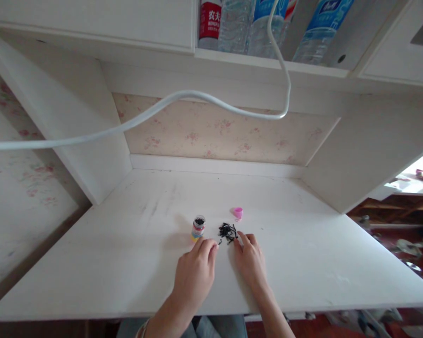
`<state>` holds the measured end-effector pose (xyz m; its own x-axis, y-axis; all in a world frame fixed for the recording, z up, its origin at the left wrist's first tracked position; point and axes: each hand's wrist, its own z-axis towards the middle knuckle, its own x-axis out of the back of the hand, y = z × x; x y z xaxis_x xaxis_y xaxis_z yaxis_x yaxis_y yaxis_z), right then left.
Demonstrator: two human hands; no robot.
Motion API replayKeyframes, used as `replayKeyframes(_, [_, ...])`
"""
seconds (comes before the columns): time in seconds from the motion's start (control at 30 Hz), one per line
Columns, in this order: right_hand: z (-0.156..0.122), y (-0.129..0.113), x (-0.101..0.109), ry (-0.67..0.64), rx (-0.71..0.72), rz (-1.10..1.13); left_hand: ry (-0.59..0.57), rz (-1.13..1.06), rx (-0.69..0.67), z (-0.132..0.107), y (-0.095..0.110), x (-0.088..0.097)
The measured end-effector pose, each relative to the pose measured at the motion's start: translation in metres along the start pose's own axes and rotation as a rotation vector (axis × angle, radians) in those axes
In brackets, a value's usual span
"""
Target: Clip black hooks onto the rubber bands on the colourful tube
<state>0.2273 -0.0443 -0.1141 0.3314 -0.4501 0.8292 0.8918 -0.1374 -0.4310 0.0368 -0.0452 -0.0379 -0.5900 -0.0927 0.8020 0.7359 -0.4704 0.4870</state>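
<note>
My left hand (196, 267) is closed, its thumb and forefinger pinching a small black piece with a looped end (220, 241). It is beside a small clear jar (198, 227), which stands upright, uncapped, with black pieces inside and a coloured label. A loose pile of similar thin black pieces (227, 230) lies on the table to the right of the jar. At the pile's right edge rests my right hand (251, 257), thumb and forefinger slightly apart at the pieces. Behind the pile is a pink cap (238, 212).
The white desk (303, 263) has side panels and a back wall. Overhead, a shelf holds several plastic bottles (234, 23). A white cable (193, 95) crosses the view above the desk. Cluttered items (405, 246) lie beyond the right edge.
</note>
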Motion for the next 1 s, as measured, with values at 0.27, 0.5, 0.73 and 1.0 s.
replayKeyframes(0.27, [-0.003,0.001,0.003,-0.008,-0.042,0.073,0.224,-0.089,0.032,0.032,-0.023,0.042])
replayKeyframes(0.5, [-0.004,0.001,0.005,-0.018,-0.099,0.124,0.198,0.025,0.065,0.040,-0.027,0.039])
replayKeyframes(0.73, [-0.003,0.003,0.005,-0.031,-0.180,0.158,0.226,-0.037,0.092,0.036,-0.034,0.038])
replayKeyframes(1.0, [-0.002,0.004,0.006,0.042,-0.188,0.217,0.212,-0.131,0.089,0.023,-0.044,0.037])
